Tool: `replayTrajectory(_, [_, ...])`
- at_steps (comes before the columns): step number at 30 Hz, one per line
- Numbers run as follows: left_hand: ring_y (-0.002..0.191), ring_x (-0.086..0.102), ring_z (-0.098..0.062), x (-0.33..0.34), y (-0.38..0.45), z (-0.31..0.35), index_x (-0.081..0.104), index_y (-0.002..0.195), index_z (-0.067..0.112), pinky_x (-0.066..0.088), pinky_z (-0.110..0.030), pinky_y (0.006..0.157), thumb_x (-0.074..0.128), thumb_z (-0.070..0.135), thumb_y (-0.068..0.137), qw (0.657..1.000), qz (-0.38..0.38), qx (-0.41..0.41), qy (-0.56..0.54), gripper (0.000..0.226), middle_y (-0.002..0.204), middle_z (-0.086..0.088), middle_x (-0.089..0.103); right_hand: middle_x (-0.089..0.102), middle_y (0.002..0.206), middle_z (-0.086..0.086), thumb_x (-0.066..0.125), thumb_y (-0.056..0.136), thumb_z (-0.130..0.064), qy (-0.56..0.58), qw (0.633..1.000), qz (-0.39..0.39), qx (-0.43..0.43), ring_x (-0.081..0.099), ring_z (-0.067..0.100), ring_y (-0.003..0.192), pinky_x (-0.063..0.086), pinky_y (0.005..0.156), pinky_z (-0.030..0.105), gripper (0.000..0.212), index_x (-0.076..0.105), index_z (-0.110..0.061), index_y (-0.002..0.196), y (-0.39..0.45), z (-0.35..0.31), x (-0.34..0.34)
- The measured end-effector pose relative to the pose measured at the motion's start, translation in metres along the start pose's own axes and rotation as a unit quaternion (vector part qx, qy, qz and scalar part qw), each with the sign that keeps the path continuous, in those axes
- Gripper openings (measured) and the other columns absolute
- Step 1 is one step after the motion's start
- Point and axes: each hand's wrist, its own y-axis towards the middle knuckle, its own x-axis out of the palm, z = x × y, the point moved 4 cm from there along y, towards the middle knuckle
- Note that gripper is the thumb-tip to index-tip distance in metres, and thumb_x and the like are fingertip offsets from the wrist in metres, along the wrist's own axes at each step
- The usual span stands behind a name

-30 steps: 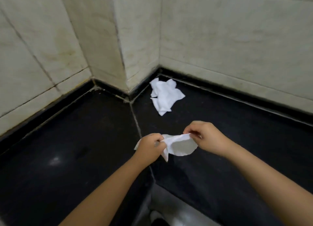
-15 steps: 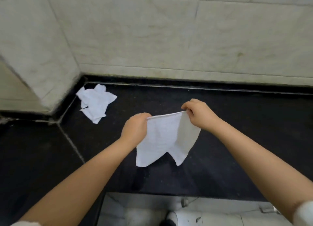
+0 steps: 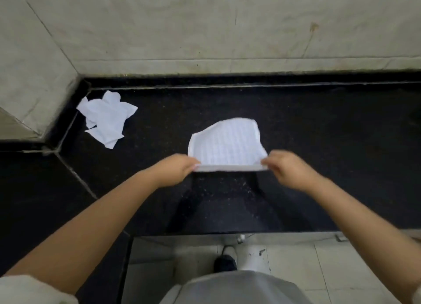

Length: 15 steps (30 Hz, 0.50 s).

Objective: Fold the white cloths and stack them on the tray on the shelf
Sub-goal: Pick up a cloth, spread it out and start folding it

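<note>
Nearest the viewer, beyond a grey-clad lap and a dark shoe on the pale floor, both forearms reach over the black desk. At its front part the left hand and the right hand each pinch one near corner of the white cloth, fingers curled tight on the hem, which is drawn taut between them. Its far part lies out over the desk with a ragged, uneven far edge; whether it fully touches the surface is unclear. To fold well, I would judge the cloth should first be laid flat and its far corners squared, then the near hem carried over to meet the far edge evenly. Farther back and to the left, a crumpled heap of cloths waits in the corner by the tiled wall. No tray or shelf is visible.
</note>
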Motion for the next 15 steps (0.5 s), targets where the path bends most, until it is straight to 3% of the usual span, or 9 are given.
replayTrajectory(3, [0.087, 0.055, -0.022, 0.044, -0.001, -0.014, 0.058, 0.075, 0.009, 0.042, -0.032, 0.084, 0.037, 0.018, 0.100, 0.991, -0.123, -0.036, -0.038, 0.033, 0.093, -0.012, 0.061, 0.065, 0.103, 0.016, 0.049, 0.084, 0.001, 0.066, 0.985, -0.151, 0.043, 0.060, 0.031, 0.099, 0.044, 0.084, 0.031, 0.026, 0.068, -0.003, 0.101, -0.020, 0.000, 0.044])
replayTrajectory(4, [0.087, 0.053, -0.022, 0.055, -0.001, -0.018, 0.058, 0.077, 0.010, 0.041, -0.032, 0.085, 0.038, 0.018, 0.100, 0.986, -0.156, -0.045, -0.041, 0.032, 0.094, -0.012, 0.059, 0.065, 0.110, 0.013, 0.048, 0.086, -0.001, 0.076, 0.976, -0.197, 0.048, 0.058, 0.027, 0.104, 0.042, 0.085, 0.025, 0.028, 0.066, -0.005, 0.107, -0.023, -0.001, 0.053])
replayTrajectory(6, [0.098, 0.056, -0.024, 0.070, 0.000, -0.022, 0.062, 0.104, 0.005, 0.044, -0.035, 0.093, 0.036, 0.021, 0.100, 0.971, -0.224, -0.067, -0.048, 0.031, 0.108, -0.010, 0.061, 0.064, 0.117, 0.006, 0.047, 0.089, -0.003, 0.079, 0.957, -0.273, 0.049, 0.057, 0.019, 0.109, 0.037, 0.081, 0.016, 0.030, 0.064, -0.009, 0.114, -0.024, -0.002, 0.061])
replayTrajectory(7, [0.098, 0.057, -0.023, 0.072, 0.001, -0.023, 0.060, 0.109, 0.004, 0.046, -0.034, 0.092, 0.035, 0.022, 0.100, 0.964, -0.250, -0.080, -0.048, 0.032, 0.109, -0.008, 0.059, 0.064, 0.118, 0.004, 0.047, 0.089, -0.004, 0.082, 0.952, -0.289, 0.052, 0.057, 0.017, 0.109, 0.036, 0.080, 0.015, 0.031, 0.063, -0.010, 0.115, -0.021, 0.000, 0.061])
replayTrajectory(8, [0.090, 0.055, -0.020, 0.074, 0.005, -0.026, 0.059, 0.101, 0.004, 0.047, -0.030, 0.084, 0.034, 0.022, 0.100, 0.960, -0.261, -0.089, -0.045, 0.030, 0.101, -0.006, 0.058, 0.065, 0.118, 0.004, 0.047, 0.089, -0.004, 0.085, 0.952, -0.287, 0.057, 0.057, 0.017, 0.108, 0.037, 0.081, 0.014, 0.031, 0.063, -0.010, 0.115, -0.014, 0.003, 0.060])
replayTrajectory(10, [0.068, 0.042, -0.011, 0.068, 0.018, -0.030, 0.049, 0.072, 0.011, 0.038, -0.022, 0.065, 0.034, 0.018, 0.100, 0.968, -0.225, -0.103, -0.040, 0.032, 0.078, 0.000, 0.047, 0.066, 0.115, 0.005, 0.048, 0.087, -0.002, 0.090, 0.959, -0.257, 0.077, 0.059, 0.019, 0.106, 0.040, 0.084, 0.016, 0.031, 0.065, -0.009, 0.112, 0.003, 0.013, 0.055])
replayTrajectory(12, [0.061, 0.034, -0.010, 0.058, 0.034, -0.035, 0.035, 0.058, 0.015, 0.031, -0.023, 0.059, 0.036, 0.011, 0.097, 0.981, -0.144, -0.114, -0.067, 0.039, 0.066, 0.002, 0.037, 0.068, 0.107, 0.008, 0.048, 0.086, -0.001, 0.095, 0.968, -0.213, 0.094, 0.061, 0.023, 0.101, 0.045, 0.084, 0.023, 0.027, 0.068, -0.005, 0.105, 0.022, 0.022, 0.052])
replayTrajectory(14, [0.066, 0.041, -0.011, 0.049, 0.045, -0.040, 0.041, 0.059, 0.014, 0.035, -0.025, 0.065, 0.040, 0.007, 0.095, 0.986, -0.061, -0.117, -0.104, 0.037, 0.068, 0.004, 0.041, 0.067, 0.105, 0.011, 0.048, 0.087, 0.001, 0.102, 0.976, -0.159, 0.109, 0.060, 0.025, 0.099, 0.045, 0.085, 0.025, 0.026, 0.069, -0.002, 0.100, 0.040, 0.031, 0.052])
replayTrajectory(15, [0.076, 0.047, -0.012, 0.047, 0.050, -0.045, 0.054, 0.071, 0.013, 0.039, -0.026, 0.073, 0.042, 0.007, 0.095, 0.985, -0.024, -0.125, -0.112, 0.028, 0.078, 0.005, 0.048, 0.065, 0.105, 0.013, 0.048, 0.087, 0.001, 0.103, 0.979, -0.133, 0.114, 0.059, 0.026, 0.100, 0.043, 0.085, 0.023, 0.025, 0.069, -0.002, 0.100, 0.049, 0.035, 0.053])
